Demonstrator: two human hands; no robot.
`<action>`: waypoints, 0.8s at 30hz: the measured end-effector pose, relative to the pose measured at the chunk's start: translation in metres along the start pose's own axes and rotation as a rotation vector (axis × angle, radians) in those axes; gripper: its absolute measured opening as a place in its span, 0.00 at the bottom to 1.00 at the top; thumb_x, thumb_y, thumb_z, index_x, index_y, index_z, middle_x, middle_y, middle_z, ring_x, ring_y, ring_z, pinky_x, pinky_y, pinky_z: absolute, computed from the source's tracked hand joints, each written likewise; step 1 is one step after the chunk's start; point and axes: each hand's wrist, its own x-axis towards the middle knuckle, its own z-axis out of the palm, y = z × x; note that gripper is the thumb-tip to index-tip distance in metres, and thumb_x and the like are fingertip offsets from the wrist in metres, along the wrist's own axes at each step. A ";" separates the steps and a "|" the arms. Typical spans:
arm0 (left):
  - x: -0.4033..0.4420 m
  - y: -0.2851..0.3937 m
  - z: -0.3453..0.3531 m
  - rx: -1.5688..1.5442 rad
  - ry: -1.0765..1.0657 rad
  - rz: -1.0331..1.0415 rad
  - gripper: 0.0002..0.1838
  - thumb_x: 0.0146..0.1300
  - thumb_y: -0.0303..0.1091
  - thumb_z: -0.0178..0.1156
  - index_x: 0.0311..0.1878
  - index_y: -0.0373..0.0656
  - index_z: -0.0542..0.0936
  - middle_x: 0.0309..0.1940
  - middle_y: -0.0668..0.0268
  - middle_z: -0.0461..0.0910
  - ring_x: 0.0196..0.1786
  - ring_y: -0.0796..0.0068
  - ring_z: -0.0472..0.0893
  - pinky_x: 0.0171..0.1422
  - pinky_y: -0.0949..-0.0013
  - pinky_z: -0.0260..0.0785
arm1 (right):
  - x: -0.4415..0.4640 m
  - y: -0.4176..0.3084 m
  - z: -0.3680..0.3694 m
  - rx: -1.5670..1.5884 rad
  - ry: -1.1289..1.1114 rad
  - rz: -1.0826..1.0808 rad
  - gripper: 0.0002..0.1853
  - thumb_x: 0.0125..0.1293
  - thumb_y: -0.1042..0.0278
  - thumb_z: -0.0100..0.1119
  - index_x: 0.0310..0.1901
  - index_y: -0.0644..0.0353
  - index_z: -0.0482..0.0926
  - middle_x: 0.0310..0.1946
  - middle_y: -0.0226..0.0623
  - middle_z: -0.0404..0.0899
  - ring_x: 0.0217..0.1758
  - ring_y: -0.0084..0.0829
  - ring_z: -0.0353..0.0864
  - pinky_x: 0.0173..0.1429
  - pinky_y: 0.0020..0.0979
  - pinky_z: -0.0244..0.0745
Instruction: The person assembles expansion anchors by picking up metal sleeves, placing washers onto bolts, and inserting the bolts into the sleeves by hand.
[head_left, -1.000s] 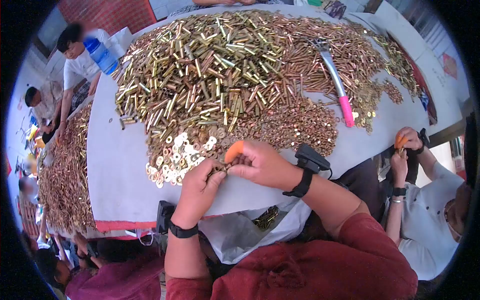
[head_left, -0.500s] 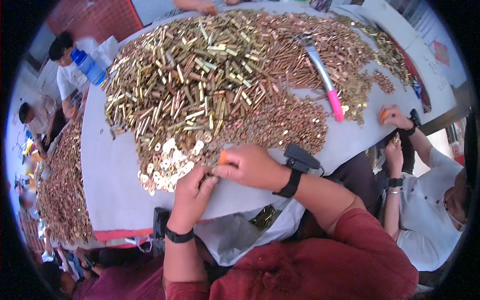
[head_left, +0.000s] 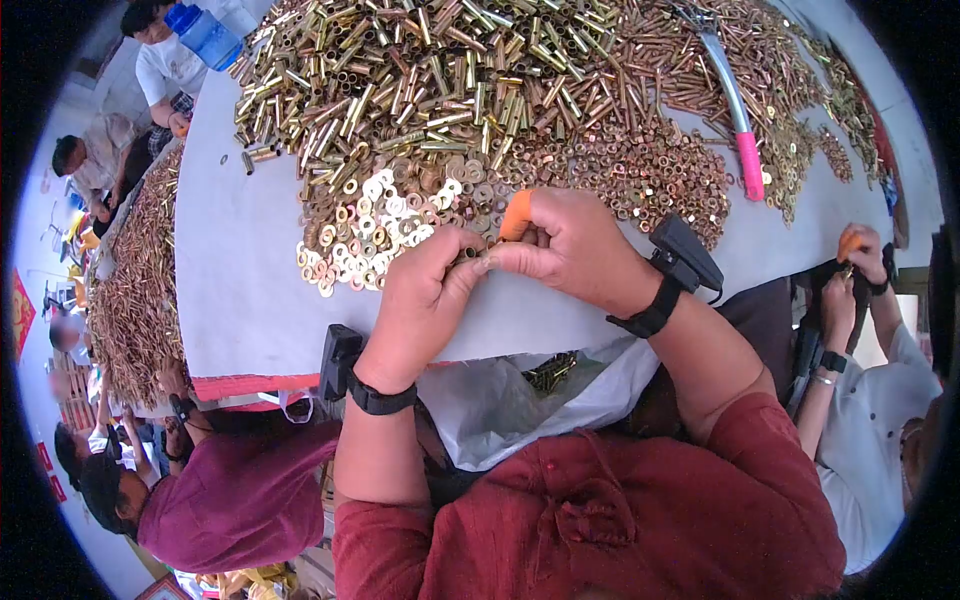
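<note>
I have the left hand and right hand together over the near part of the table. Just beyond the left hand lie the washers; beyond the right, the nuts. Behind the washers I see the tubes, with bolts to their right. Right of the nuts lies a long-handled tool, its far end on the bolts. On the hands' near side, below the table edge, a bag holds metal pieces.

The hands mostly hide the small metal piece between them, its shape unclear. At twelve o'clock the top edge crops the tube pile. A head at nine o'clock is blurred.
</note>
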 end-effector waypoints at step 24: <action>0.001 0.002 0.003 -0.004 0.043 -0.049 0.05 0.64 0.26 0.61 0.42 0.39 0.77 0.26 0.58 0.78 0.29 0.65 0.79 0.36 0.67 0.71 | -0.001 0.002 0.006 0.046 -0.002 0.072 0.11 0.68 0.63 0.64 0.42 0.62 0.80 0.29 0.30 0.79 0.31 0.20 0.78 0.37 0.27 0.73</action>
